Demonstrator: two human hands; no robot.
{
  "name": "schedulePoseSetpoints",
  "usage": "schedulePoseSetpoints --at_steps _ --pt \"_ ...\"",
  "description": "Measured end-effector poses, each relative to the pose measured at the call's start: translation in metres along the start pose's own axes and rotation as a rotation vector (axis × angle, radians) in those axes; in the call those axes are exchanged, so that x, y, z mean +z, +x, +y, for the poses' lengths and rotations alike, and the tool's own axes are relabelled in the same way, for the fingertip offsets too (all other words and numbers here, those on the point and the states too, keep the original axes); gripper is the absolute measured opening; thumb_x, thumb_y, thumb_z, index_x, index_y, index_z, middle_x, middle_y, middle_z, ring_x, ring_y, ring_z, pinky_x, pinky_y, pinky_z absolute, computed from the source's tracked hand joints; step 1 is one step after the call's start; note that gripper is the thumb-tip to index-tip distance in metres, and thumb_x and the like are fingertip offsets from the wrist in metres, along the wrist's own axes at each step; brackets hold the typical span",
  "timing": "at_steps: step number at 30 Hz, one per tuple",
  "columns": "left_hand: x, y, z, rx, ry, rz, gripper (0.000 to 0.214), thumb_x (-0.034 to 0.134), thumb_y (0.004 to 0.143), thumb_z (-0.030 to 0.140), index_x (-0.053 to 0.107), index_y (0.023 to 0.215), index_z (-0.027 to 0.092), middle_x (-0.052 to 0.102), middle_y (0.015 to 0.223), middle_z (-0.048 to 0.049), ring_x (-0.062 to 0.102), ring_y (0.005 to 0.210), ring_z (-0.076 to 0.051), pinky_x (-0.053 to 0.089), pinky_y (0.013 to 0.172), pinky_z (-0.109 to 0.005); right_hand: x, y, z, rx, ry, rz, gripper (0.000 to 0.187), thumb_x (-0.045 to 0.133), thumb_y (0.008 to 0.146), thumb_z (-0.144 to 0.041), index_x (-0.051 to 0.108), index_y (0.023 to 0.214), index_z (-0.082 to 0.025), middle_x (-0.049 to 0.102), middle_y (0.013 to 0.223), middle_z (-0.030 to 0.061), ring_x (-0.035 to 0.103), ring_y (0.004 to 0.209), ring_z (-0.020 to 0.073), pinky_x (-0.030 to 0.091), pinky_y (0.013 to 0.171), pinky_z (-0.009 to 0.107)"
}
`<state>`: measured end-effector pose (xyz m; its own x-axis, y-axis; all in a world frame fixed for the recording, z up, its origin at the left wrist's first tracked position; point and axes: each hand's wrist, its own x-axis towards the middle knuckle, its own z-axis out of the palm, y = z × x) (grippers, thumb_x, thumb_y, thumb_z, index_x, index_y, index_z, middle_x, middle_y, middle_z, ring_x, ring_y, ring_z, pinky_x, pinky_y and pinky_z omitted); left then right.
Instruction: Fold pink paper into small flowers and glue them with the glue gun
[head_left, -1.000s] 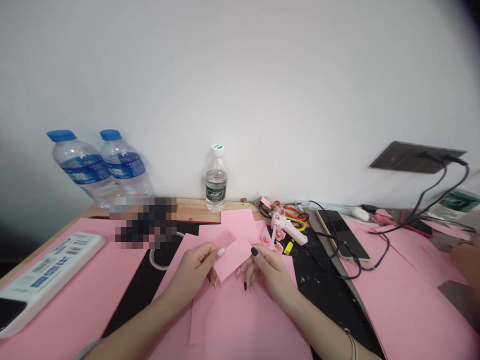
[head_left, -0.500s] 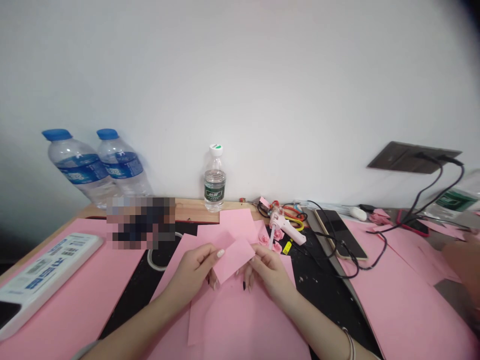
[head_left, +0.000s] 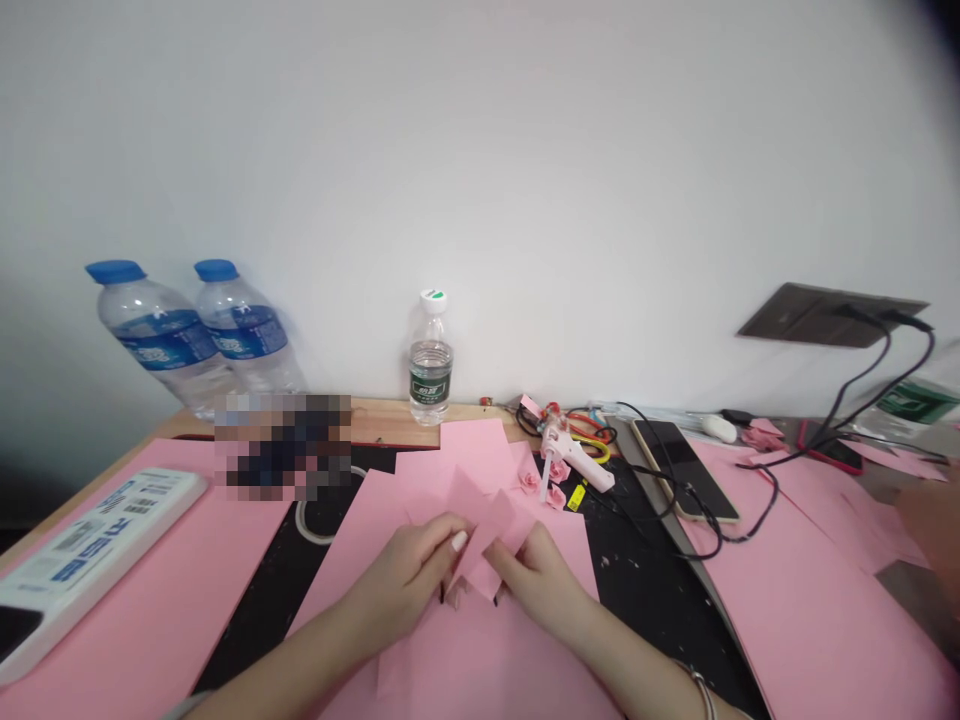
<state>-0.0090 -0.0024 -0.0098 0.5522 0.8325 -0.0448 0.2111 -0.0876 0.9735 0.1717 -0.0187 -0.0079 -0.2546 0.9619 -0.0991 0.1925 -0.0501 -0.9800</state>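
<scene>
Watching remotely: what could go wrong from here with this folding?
The folded pink paper is pinched between the left hand and right hand, so a hard squeeze might crease it wrongly or tear it. Just beyond, the pink hot glue gun stands beside the paper roses; a careless reach could tip it onto them, and it may be hot.

We see two blue-capped water bottles (head_left: 161,335) leaning at the far left, and a smaller green-labelled bottle (head_left: 430,375) upright at the far centre. Right of it lie a pink-and-white hot glue gun (head_left: 566,455) and small paper roses (head_left: 529,482), then a black smartphone (head_left: 681,480) crossed by cables from a wall socket plate (head_left: 825,315). A white carton with blue print (head_left: 101,540) rests on pink card (head_left: 187,600) at left
</scene>
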Motion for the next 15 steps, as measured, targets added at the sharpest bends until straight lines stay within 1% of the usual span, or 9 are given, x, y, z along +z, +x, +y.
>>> schedulePoseSetpoints --at_steps 2,4,5,6,7,9,12,13,15 --pt "-0.0015 0.0003 -0.0008 0.032 -0.017 0.018 0.032 0.042 0.093 0.043 0.06 0.101 0.017 0.064 0.071 -0.0011 0.06 0.066 -0.017 0.045 0.063 -0.025 -0.0012 -0.0001 0.0032 0.016 -0.117 0.054 0.028 0.051 0.084 -0.032 0.052 0.061 -0.016 0.044 0.05 -0.0034 0.041 0.046 0.0089 0.029 0.04 0.019" --pt "-0.0021 0.0002 0.0003 0.061 -0.028 0.015 0.036 0.055 0.085 0.044 0.059 0.109 0.017 0.064 0.085 -0.0034 0.059 0.072 -0.017 0.044 0.062 -0.024 -0.0022 -0.0001 0.0061 0.018 -0.239 0.059 0.031 0.053 0.082 -0.03 0.046 0.055 -0.017 0.036 0.046 -0.0057 0.034 0.042 0.0071 0.022 0.038 0.019" --pt "-0.0019 -0.0001 0.0014 0.069 -0.008 0.013 0.037 0.061 0.081 0.042 0.059 0.109 0.017 0.064 0.087 -0.0033 0.057 0.071 -0.016 0.043 0.061 -0.023 -0.0026 -0.0003 0.0068 0.002 -0.292 0.051 0.033 0.053 0.081 -0.028 0.043 0.052 -0.017 0.033 0.045 -0.0066 0.031 0.041 0.0063 0.019 0.038 0.019" --pt "-0.0014 -0.0005 0.0027 0.068 0.036 0.018 0.036 0.064 0.079 0.038 0.06 0.107 0.017 0.062 0.084 -0.002 0.055 0.068 -0.015 0.041 0.058 -0.022 -0.0031 -0.0006 0.0068 -0.024 -0.334 0.031 0.034 0.053 0.081 -0.026 0.04 0.051 -0.018 0.03 0.045 -0.0071 0.028 0.042 0.0058 0.018 0.039 0.02" --pt "-0.0006 -0.0009 0.0039 0.065 0.097 0.035 0.028 0.063 0.08 0.035 0.061 0.101 0.017 0.06 0.076 0.0 0.051 0.063 -0.013 0.039 0.056 -0.021 -0.0036 -0.001 0.0062 -0.054 -0.361 0.006 0.034 0.053 0.081 -0.024 0.04 0.05 -0.018 0.029 0.046 -0.0073 0.027 0.042 0.0056 0.018 0.04 0.02" --pt "0.0009 -0.0015 0.0051 0.066 0.195 0.08 0.016 0.055 0.084 0.03 0.063 0.086 0.015 0.053 0.064 0.003 0.044 0.057 -0.012 0.034 0.053 -0.022 -0.0048 -0.0019 0.0037 -0.105 -0.385 -0.034 0.033 0.052 0.082 -0.023 0.04 0.051 -0.017 0.029 0.048 -0.0072 0.027 0.044 0.0058 0.019 0.041 0.02" --pt "0.0016 -0.0008 0.0034 0.054 0.197 0.108 0.027 0.049 0.087 0.03 0.062 0.07 0.015 0.05 0.059 0.003 0.042 0.055 -0.012 0.034 0.053 -0.023 -0.0071 -0.0015 0.0 -0.117 -0.375 -0.067 0.033 0.051 0.085 -0.025 0.043 0.053 -0.016 0.032 0.049 -0.0067 0.029 0.046 0.0066 0.021 0.042 0.02" --pt "0.0012 -0.0002 0.0025 0.034 0.171 0.108 0.029 0.048 0.087 0.032 0.061 0.068 0.014 0.051 0.059 0.0025 0.043 0.055 -0.012 0.034 0.053 -0.023 -0.0077 -0.0008 -0.0005 -0.113 -0.355 -0.046 0.033 0.052 0.085 -0.028 0.045 0.054 -0.016 0.034 0.049 -0.0064 0.031 0.046 0.0072 0.023 0.042 0.02" --pt "-0.0002 0.0015 0.0018 -0.011 0.123 0.118 0.033 0.049 0.087 0.037 0.062 0.066 0.014 0.053 0.058 0.0018 0.045 0.055 -0.013 0.036 0.052 -0.023 -0.0084 0.0016 -0.0004 -0.103 -0.261 0.007 0.029 0.054 0.086 -0.033 0.053 0.062 -0.016 0.043 0.052 -0.0045 0.04 0.048 0.0092 0.031 0.044 0.02"
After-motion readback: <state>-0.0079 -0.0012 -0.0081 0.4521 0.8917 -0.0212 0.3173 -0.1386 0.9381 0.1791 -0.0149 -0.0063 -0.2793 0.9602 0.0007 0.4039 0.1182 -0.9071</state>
